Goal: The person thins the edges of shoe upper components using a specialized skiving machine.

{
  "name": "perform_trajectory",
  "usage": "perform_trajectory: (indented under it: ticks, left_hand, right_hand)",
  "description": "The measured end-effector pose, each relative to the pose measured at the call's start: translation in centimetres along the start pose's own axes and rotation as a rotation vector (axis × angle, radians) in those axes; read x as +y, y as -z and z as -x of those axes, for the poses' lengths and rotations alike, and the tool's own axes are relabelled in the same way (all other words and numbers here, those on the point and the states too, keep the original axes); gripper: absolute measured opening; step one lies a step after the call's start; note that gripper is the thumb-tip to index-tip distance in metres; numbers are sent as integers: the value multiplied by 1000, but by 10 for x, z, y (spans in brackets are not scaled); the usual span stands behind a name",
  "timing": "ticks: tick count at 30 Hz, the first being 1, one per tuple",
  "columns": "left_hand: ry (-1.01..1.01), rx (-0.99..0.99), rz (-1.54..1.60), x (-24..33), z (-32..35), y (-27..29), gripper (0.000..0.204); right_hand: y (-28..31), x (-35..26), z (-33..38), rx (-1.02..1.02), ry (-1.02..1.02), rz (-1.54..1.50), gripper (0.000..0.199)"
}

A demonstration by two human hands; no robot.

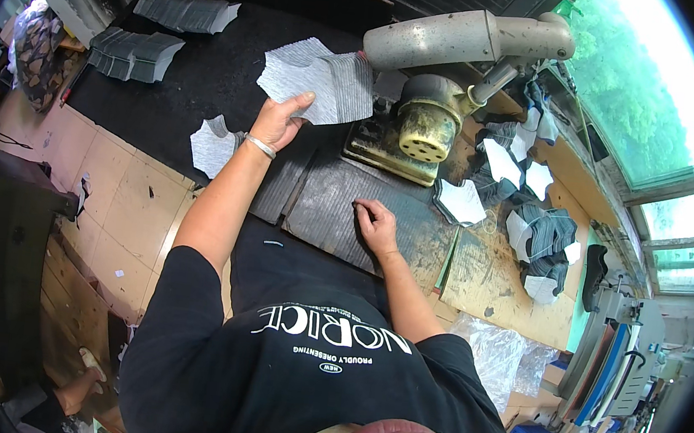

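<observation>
Holding grey fabric piece up at frame centre-top, left hand fingers clamped on its edge. Right hand curled, fingertips together on grey work mat. Cut stacks upper left look done; loose pieces at right prob. left.

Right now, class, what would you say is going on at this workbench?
A person stands at a dark workbench. The left hand holds a grey ribbed fabric piece up near a worn metal press machine. The right hand rests with bent fingers on a dark grooved mat. Stacks of similar cut pieces lie further back, with more heaped at the right.
</observation>
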State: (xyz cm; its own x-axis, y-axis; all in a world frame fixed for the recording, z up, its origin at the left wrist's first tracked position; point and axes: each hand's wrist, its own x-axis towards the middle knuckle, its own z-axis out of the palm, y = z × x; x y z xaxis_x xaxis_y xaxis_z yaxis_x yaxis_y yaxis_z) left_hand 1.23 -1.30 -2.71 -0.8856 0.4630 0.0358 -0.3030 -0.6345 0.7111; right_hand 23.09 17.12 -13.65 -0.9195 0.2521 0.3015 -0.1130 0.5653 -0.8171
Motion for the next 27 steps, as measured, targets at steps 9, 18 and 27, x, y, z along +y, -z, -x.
perform_trajectory:
  ticks: [9,18,27]
  left_hand:
    - [16,-33,-106,3,1,3,40]
    - [99,-57,-200,-26,34,-2,43]
    - [-106,372,-850,-84,65,-20,25]
  right_hand:
    - [-1,1,4,-18,-68,-82,13]
    - [22,-28,-76,-27,-480,-835,48]
    - [-15,-75,-81,189,-275,9,40]
